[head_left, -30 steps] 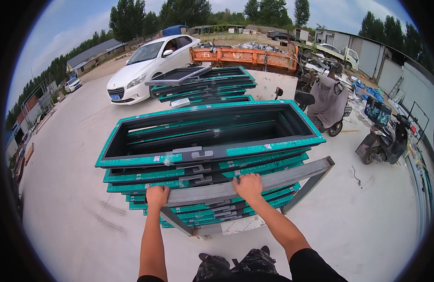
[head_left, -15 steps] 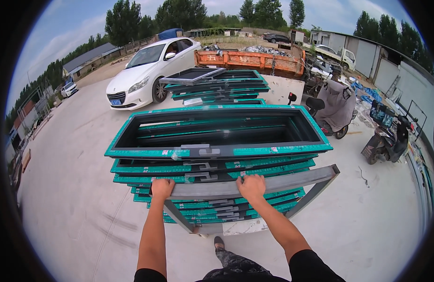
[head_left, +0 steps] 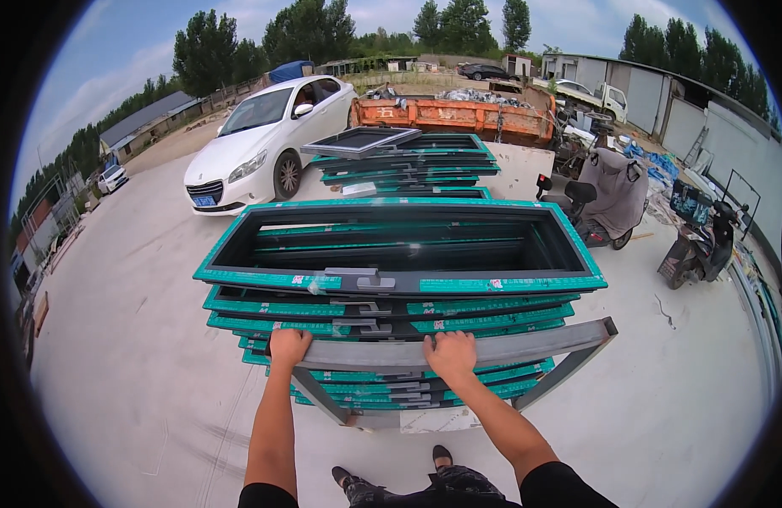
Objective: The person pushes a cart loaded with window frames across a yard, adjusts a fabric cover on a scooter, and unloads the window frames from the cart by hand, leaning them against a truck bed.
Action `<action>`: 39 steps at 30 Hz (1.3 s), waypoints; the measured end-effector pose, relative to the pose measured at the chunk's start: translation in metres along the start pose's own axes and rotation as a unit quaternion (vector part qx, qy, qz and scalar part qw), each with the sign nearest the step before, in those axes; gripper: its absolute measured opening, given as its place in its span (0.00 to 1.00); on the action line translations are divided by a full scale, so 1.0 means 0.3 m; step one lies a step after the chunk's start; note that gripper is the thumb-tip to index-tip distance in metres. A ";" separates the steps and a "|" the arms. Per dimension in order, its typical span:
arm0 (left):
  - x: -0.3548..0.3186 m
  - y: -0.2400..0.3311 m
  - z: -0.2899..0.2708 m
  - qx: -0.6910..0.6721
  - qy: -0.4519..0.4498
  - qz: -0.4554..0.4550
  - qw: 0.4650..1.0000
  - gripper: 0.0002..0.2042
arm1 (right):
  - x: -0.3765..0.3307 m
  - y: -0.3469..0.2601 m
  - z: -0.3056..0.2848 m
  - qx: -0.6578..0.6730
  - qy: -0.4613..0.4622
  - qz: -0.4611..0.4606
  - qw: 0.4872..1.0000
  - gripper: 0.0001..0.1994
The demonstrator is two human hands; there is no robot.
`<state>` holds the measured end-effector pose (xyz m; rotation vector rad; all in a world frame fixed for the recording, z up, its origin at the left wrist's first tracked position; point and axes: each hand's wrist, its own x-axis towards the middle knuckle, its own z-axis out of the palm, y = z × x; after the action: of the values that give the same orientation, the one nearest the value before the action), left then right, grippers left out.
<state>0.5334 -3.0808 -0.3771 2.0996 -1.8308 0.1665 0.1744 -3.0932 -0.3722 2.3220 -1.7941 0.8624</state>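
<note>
Both hands grip the grey metal push bar (head_left: pixel 535 339) of a cart frame in front of me. My left hand (head_left: pixel 289 345) is wrapped over the bar's left end. My right hand (head_left: pixel 451 352) holds it near the middle, fingers curled over the top. Just beyond the bar lies a stack of dark window frames (head_left: pixel 492 286) edged with green protective film, with grey handles on their near sides. The topmost frame is an open rectangle, and more frames show through it. How the lower part of the cart is built is mostly hidden by the stack.
Farther back, a second pile of frames (head_left: pixel 408 157) stands before an orange truck bed (head_left: pixel 458 117). A white car (head_left: pixel 264 140) is at the left. On the right are a covered scooter (head_left: pixel 609 193), another scooter (head_left: pixel 700 233) and long profiles along the wall. Concrete ground surrounds the cart.
The white car and background have shifted slightly in view. Both my feet now show below the bar, where one showed before. My hands keep their hold on the bar.
</note>
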 end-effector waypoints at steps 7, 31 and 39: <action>0.159 0.100 0.064 -0.018 0.022 0.064 0.998 0.20 | 0.045 0.077 -0.061 -0.029 0.009 0.030 0.999 0.17; 0.074 -0.087 0.035 0.010 0.019 0.017 1.000 0.18 | -0.090 0.000 -0.062 0.015 0.049 -0.017 0.999 0.13; 0.063 -0.031 0.039 0.021 -0.005 0.016 1.000 0.19 | -0.235 0.401 -0.211 -0.053 0.121 -0.013 0.991 0.05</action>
<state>0.5438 -3.1015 -0.3837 2.1048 -1.8832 0.2039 0.0299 -3.0446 -0.3848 2.0698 -1.6642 0.9727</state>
